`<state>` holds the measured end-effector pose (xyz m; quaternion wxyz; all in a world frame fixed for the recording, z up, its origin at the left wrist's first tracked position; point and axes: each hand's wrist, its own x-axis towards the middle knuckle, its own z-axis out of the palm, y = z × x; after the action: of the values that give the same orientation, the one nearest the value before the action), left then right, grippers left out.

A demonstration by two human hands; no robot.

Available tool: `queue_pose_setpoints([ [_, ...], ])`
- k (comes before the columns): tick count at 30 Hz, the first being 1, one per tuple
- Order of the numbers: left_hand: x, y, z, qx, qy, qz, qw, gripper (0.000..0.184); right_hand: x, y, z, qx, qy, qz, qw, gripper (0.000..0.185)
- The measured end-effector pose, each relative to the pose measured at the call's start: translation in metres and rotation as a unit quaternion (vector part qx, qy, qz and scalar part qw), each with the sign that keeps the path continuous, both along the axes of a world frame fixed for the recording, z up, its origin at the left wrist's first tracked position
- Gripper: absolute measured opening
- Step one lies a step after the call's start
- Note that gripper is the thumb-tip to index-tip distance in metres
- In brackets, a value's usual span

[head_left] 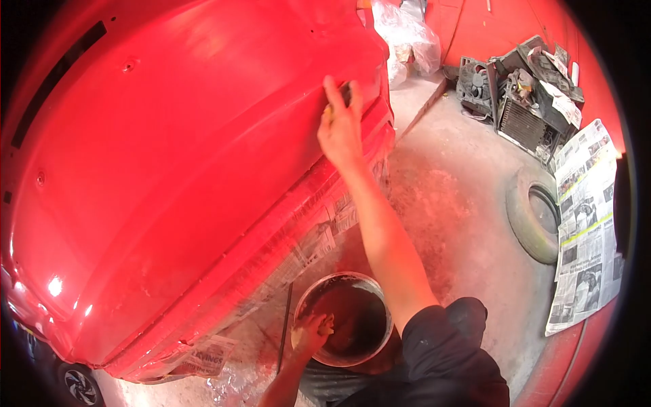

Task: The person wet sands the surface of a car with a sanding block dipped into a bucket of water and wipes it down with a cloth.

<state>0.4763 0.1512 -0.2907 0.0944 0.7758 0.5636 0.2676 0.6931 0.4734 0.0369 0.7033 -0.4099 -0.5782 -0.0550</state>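
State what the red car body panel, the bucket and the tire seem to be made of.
Red car body panel: probably painted sheet metal, glossy; bright highlights and smooth curves suggest it, though fibreglass is possible.
Bucket: perhaps plastic or rubber; its greyish rim looks dull, leaving it open.
Tire: most likely rubber, matte; it is a thick, dusty-grey ring.

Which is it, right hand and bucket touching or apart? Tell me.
Apart: the head view shows the right hand over the red panel, clear of the bucket.
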Motion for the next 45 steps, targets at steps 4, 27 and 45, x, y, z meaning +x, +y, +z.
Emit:
queue_pose_setpoints([
  [4,-0.001,0.003,-0.007,0.007,-0.003,-0.002,1.0,0.045,0.02,0.034,0.009,-0.025,0.013,-0.045,0.999,0.068],
  [27,0.001,0.0,-0.002,0.016,0.006,-0.002,1.0,0.043,-0.077,-0.065,0.0,-0.017,0.025,0.052,0.998,0.077],
  [45,-0.006,0.002,-0.026,0.038,0.017,0.006,0.999,0.044,-0.066,-0.077,0.004,-0.018,-0.027,0.028,0.999,0.073],
])
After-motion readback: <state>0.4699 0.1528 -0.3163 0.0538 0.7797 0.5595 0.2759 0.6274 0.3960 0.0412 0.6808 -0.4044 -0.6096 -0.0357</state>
